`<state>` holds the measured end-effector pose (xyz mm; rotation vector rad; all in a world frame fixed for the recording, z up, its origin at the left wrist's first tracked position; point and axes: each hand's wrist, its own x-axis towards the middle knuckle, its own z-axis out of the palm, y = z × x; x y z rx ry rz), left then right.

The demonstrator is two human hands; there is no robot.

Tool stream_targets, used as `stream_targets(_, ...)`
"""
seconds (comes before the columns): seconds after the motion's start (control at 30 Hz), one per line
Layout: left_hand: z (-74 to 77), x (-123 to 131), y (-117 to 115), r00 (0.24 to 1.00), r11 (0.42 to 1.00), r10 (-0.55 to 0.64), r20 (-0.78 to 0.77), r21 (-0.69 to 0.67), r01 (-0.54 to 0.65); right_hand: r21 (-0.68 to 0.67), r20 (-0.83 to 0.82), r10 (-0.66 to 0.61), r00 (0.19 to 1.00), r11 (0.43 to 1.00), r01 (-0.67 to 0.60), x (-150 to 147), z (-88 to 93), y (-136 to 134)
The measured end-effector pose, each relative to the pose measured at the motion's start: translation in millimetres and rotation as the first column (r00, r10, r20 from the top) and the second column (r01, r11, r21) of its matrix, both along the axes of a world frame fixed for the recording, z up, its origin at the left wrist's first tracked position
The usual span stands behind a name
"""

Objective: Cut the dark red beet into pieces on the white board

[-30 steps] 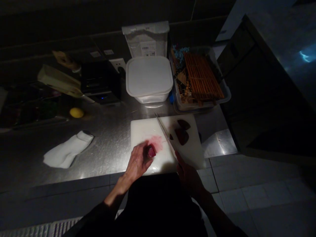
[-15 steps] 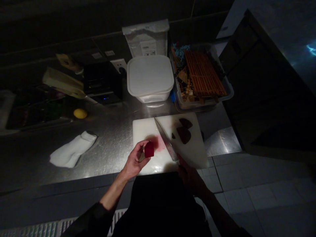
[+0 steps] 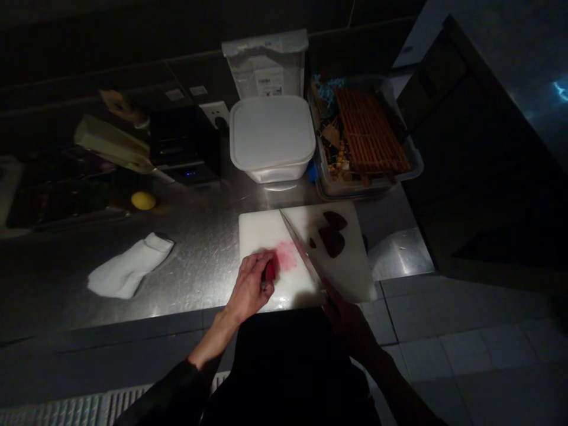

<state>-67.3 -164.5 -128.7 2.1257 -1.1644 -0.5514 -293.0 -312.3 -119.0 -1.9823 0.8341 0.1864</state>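
Observation:
My left hand [image 3: 254, 281] is closed around a deep red piece of beetroot [image 3: 270, 271] over the left part of a white cutting board [image 3: 260, 228]. Its fingers cover much of the beetroot. In my right hand [image 3: 338, 310] is the handle of a long kitchen knife [image 3: 302, 248], its blade slanting away to the upper left across the board. Right of the blade lie dark cut beetroot pieces [image 3: 332, 241], in shadow, with one small scrap beside them. A pink juice stain [image 3: 285, 255] marks the board between the left hand and the knife.
Behind the board stand a white lidded tub [image 3: 271, 133] and a clear bin [image 3: 412, 171] with a bamboo mat [image 3: 370, 130]. Leftward on the steel counter [image 3: 199, 248] lie a folded white cloth [image 3: 131, 266] and a lemon [image 3: 143, 200]. A black appliance [image 3: 184, 145] stands behind.
My left hand has turned over and lowered the beetroot, so its fingers now cover more of it. The knife stays in my right hand, almost unmoved.

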Motion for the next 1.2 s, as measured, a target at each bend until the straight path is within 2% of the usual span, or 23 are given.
stream_targets(0.07,-7.6,-2.4,-1.0,0.991,0.997,-0.039,0.129,0.068,0.030,0.002,-0.010,0.018,1.000,1.000,-0.018,0.9,4.3,3.0)
stream_targets(0.17,-13.0,-5.1,2.4,0.989,0.999,-0.022,0.146,0.033,0.018,-0.022,-0.049,0.051,0.998,0.998,-0.052,-0.4,8.0,7.8)
stream_targets(0.27,-9.8,-5.9,5.2,0.984,1.000,0.005,0.178,0.029,-0.010,-0.024,-0.089,0.078,0.993,0.996,-0.081,-4.5,10.8,11.5)
stream_targets(0.43,-1.8,-5.3,-6.4,0.952,0.969,-0.080,0.294,0.247,0.006,-0.025,-0.107,0.104,0.989,0.994,-0.107,-11.9,12.4,15.6)
stream_targets(0.5,-0.9,-3.8,-8.8,0.966,0.976,-0.092,0.243,0.216,0.038,-0.044,-0.119,0.121,0.986,0.991,-0.127,-14.7,10.4,18.2)
stream_targets(0.57,-1.1,-2.0,-6.3,0.985,0.992,-0.074,0.157,0.113,0.056,-0.071,-0.131,0.150,0.980,0.985,-0.160,-17.1,7.6,21.4)
stream_targets(0.67,-3.2,-0.4,1.6,0.998,1.000,-0.004,0.067,0.028,0.002,-0.083,-0.205,0.214,0.955,0.968,-0.235,-18.3,5.6,25.6)
stream_targets(0.8,-6.5,-1.9,6.5,0.996,0.996,0.081,0.028,0.029,-0.082,-0.053,-0.327,0.317,0.890,0.934,-0.353,-17.6,10.4,30.0)
stream_targets(0.93,-5.4,-3.3,6.0,0.998,0.997,0.058,0.029,0.042,-0.059,-0.035,-0.393,0.357,0.847,0.915,-0.402,-20.9,16.0,36.9)
stream_targets(1.2,-0.7,-2.9,4.7,0.998,0.994,0.019,0.060,0.102,-0.025,-0.027,-0.406,0.389,0.827,0.899,-0.436,-29.5,15.6,44.8)
